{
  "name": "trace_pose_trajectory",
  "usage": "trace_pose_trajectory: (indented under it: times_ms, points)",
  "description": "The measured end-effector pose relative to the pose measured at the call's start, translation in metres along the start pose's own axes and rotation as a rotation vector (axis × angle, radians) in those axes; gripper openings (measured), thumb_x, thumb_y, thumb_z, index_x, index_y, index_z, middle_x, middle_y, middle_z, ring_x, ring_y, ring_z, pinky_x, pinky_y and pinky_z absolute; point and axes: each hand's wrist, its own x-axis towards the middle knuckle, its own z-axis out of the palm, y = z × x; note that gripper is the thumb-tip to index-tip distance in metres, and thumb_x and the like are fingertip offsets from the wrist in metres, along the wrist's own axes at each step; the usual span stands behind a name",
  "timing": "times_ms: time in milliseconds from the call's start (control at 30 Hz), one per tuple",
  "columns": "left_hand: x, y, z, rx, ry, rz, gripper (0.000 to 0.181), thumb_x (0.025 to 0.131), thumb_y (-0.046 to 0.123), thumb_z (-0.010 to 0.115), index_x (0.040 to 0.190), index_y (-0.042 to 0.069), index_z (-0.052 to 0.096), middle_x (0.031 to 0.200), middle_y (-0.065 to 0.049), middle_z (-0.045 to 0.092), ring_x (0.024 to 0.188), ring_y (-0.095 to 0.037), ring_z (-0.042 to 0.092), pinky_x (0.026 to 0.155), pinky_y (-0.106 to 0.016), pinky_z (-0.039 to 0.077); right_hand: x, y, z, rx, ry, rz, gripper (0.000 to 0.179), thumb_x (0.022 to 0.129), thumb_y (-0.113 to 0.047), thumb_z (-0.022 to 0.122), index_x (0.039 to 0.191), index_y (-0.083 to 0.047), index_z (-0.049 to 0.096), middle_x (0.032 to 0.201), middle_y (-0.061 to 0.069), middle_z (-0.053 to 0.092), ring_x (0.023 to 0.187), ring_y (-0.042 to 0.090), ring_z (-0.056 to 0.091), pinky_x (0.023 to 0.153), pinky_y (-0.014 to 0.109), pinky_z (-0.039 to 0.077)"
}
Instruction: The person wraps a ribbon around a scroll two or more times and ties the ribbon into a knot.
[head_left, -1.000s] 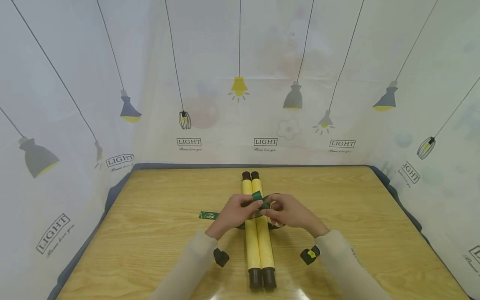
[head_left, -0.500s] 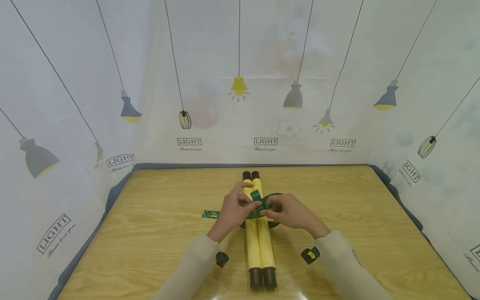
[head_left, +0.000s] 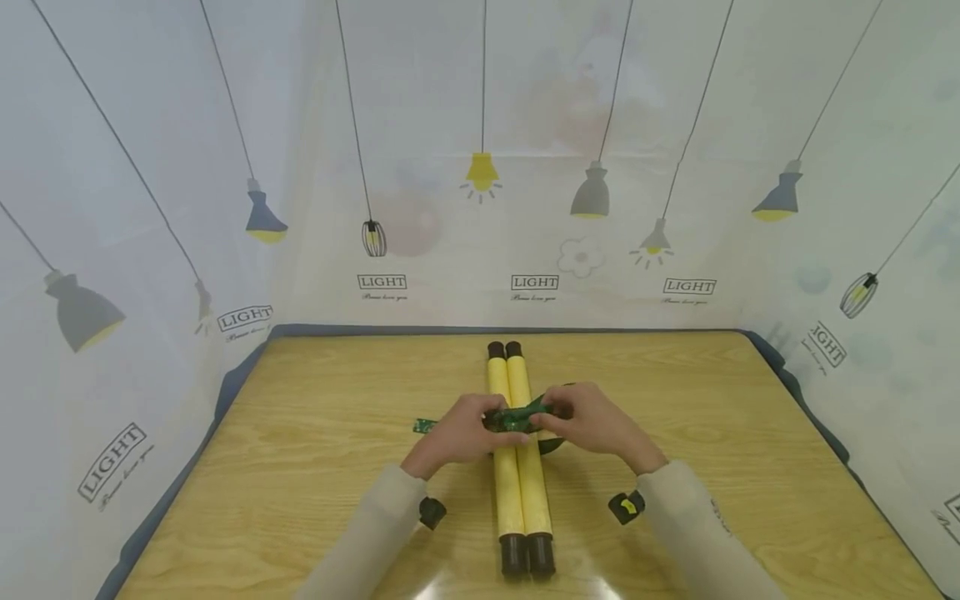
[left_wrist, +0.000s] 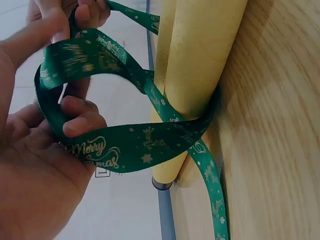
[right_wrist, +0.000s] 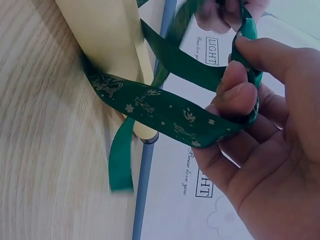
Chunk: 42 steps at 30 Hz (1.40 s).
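Two yellow tubes (head_left: 508, 492) with dark brown end caps lie side by side on the wooden table. A green ribbon (left_wrist: 145, 147) printed with "Merry Christmas" passes round them and rises in loops above. My left hand (head_left: 467, 429) holds a ribbon loop over the tubes, its curled fingers inside the loop in the left wrist view. Opposite it, my right hand (head_left: 592, 419) pinches the ribbon between thumb and fingers, with a length of it running back to the tubes. Parts of the crossing are hidden behind the fingers.
One ribbon tail (head_left: 424, 426) lies left of the tubes on the table (head_left: 315, 492). A white backdrop (head_left: 450, 108) printed with lamps surrounds the table's back and sides. A black wrist camera (head_left: 626, 507) hangs under the right cuff, another (head_left: 431, 512) under the left.
The upright ribbon loop between the hands has come down and now stretches sideways. My left fingers, spread half a second ago, have drawn in around the ribbon. The left tail shows less.
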Motion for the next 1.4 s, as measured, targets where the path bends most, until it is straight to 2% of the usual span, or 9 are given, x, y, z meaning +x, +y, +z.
trace_pose_trajectory:
  times_ms: [133, 333, 533, 700, 833, 967, 1100, 1233, 1400]
  points:
    - [0.001, 0.000, 0.001, -0.005, -0.002, 0.021, 0.023, 0.091, 0.031, 0.080, 0.095, 0.015, 0.064, 0.088, 0.000, 0.062, 0.074, -0.012, 0.055, 0.061, -0.025, 0.049, -0.001, 0.003, -0.002, -0.020, 0.014, 0.012, 0.015, 0.099, -0.030, 0.071, 0.088, -0.019, 0.069, 0.074, -0.002, 0.068, 0.058, 0.005, 0.050, 0.054, 0.022, 0.044]
    - [-0.003, -0.001, -0.001, 0.063, 0.059, 0.082, 0.016, 0.098, 0.009, 0.065, 0.113, 0.011, 0.068, 0.103, -0.004, 0.068, 0.084, -0.014, 0.059, 0.067, -0.026, 0.053, -0.004, 0.009, -0.005, -0.043, 0.040, 0.016, 0.019, 0.099, -0.033, 0.070, 0.084, -0.021, 0.067, 0.072, -0.003, 0.065, 0.059, 0.006, 0.048, 0.056, 0.023, 0.042]
    - [-0.006, -0.008, -0.008, 0.184, 0.145, 0.165, 0.023, 0.097, 0.005, 0.061, 0.117, 0.006, 0.074, 0.103, -0.004, 0.068, 0.087, -0.013, 0.062, 0.071, -0.023, 0.055, -0.007, 0.011, -0.007, -0.017, 0.076, 0.003, 0.018, 0.097, -0.033, 0.073, 0.085, -0.019, 0.071, 0.080, -0.006, 0.067, 0.073, 0.007, 0.061, 0.066, 0.025, 0.054]
    - [-0.011, -0.014, -0.015, 0.186, 0.182, 0.184, 0.027, 0.099, 0.005, 0.060, 0.121, 0.004, 0.074, 0.109, -0.008, 0.072, 0.090, -0.016, 0.069, 0.076, -0.020, 0.058, -0.009, 0.017, -0.009, 0.018, 0.109, 0.015, 0.014, 0.096, -0.035, 0.073, 0.096, -0.022, 0.074, 0.093, -0.007, 0.068, 0.089, 0.012, 0.065, 0.082, 0.032, 0.059]
    - [-0.015, -0.020, -0.025, 0.153, 0.216, 0.192, 0.021, 0.100, 0.007, 0.062, 0.114, 0.007, 0.077, 0.108, -0.006, 0.075, 0.092, -0.016, 0.071, 0.078, -0.021, 0.059, -0.010, 0.025, -0.013, 0.102, 0.106, 0.078, 0.017, 0.097, -0.039, 0.072, 0.104, -0.023, 0.074, 0.105, -0.004, 0.071, 0.104, 0.021, 0.068, 0.092, 0.041, 0.058]
    - [-0.020, -0.026, -0.036, 0.066, 0.234, 0.136, 0.011, 0.099, 0.014, 0.069, 0.104, 0.015, 0.078, 0.103, -0.001, 0.076, 0.093, -0.015, 0.070, 0.080, -0.025, 0.060, -0.014, 0.034, -0.019, 0.191, 0.099, 0.153, 0.023, 0.098, -0.043, 0.069, 0.106, -0.022, 0.074, 0.111, 0.000, 0.072, 0.108, 0.022, 0.070, 0.094, 0.043, 0.056]
    - [-0.025, -0.033, -0.047, -0.091, 0.218, 0.036, 0.010, 0.097, 0.027, 0.074, 0.101, 0.018, 0.078, 0.102, 0.001, 0.075, 0.097, -0.016, 0.070, 0.088, -0.034, 0.059, -0.020, 0.043, -0.025, 0.280, 0.106, 0.193, 0.029, 0.099, -0.045, 0.067, 0.099, -0.016, 0.073, 0.106, 0.004, 0.075, 0.107, 0.020, 0.070, 0.098, 0.044, 0.050]
    - [-0.030, -0.043, -0.055, -0.302, 0.184, -0.009, 0.021, 0.096, 0.033, 0.074, 0.100, 0.013, 0.075, 0.104, -0.003, 0.077, 0.104, -0.027, 0.072, 0.099, -0.043, 0.055, -0.025, 0.050, -0.029, 0.398, 0.120, 0.199, 0.036, 0.101, -0.042, 0.064, 0.092, -0.008, 0.067, 0.091, 0.009, 0.073, 0.099, 0.027, 0.070, 0.099, 0.044, 0.047]
    - [-0.034, -0.058, -0.062, -0.524, 0.173, -0.007, 0.024, 0.099, 0.029, 0.070, 0.098, 0.005, 0.066, 0.094, -0.005, 0.078, 0.099, -0.037, 0.074, 0.100, -0.045, 0.056, -0.028, 0.056, -0.031, 0.490, 0.141, 0.221, 0.039, 0.103, -0.044, 0.061, 0.092, -0.006, 0.061, 0.074, 0.005, 0.058, 0.087, 0.034, 0.069, 0.087, 0.042, 0.056]
